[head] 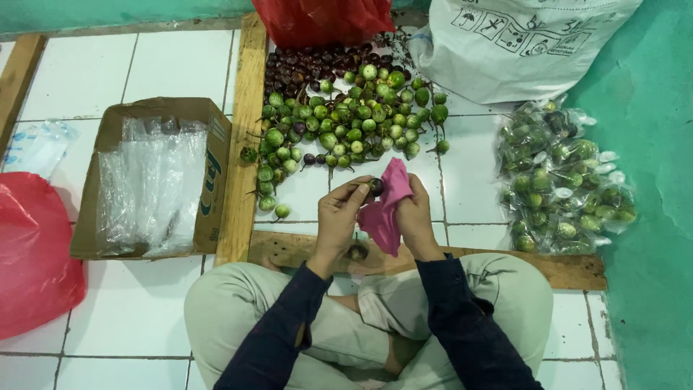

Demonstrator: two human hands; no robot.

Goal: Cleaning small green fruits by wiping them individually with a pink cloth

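1. The left hand [338, 217] has its grip pinched around a small dark round eggplant [375, 188], held above the tiled floor [173, 65].
2. The right hand [417, 217] grips a pink cloth [386, 209], pressed against that eggplant.
3. A heap of green eggplants [354, 119] lies just beyond the hands, with dark ones [303, 68] behind it.
4. Filled clear bags [563, 180] sit to the right; a cardboard box of plastic bags [155, 177] sits to the left.

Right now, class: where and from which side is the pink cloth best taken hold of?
Grip the pink cloth at its free lower tail, coming from below, near the lap. Its upper part is bunched in the right hand against the small dark eggplant held by the left hand, so probably only the hanging end is open.
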